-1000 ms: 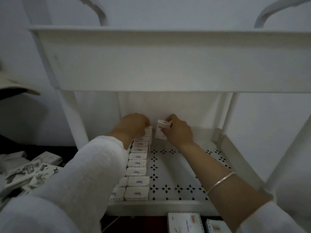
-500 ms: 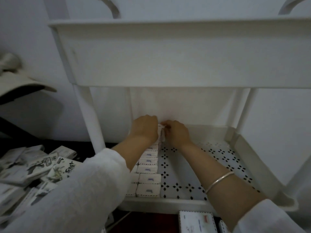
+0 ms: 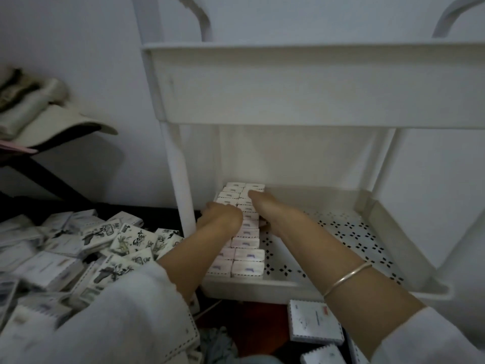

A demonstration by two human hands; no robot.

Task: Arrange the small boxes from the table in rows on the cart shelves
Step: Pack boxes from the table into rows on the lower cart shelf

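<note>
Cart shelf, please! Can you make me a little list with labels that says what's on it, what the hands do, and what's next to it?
shelf: lower cart shelf, white, floor with patterned holes
on the shelf: small boxes in two rows along its left side
left hand: on the left row, fingers too blurred to read
right hand: lies along the right row, fingers straight
right wrist: bracelet
next to the cart: loose pile of boxes on the left
free room: the shelf's right part holds no boxes
</note>
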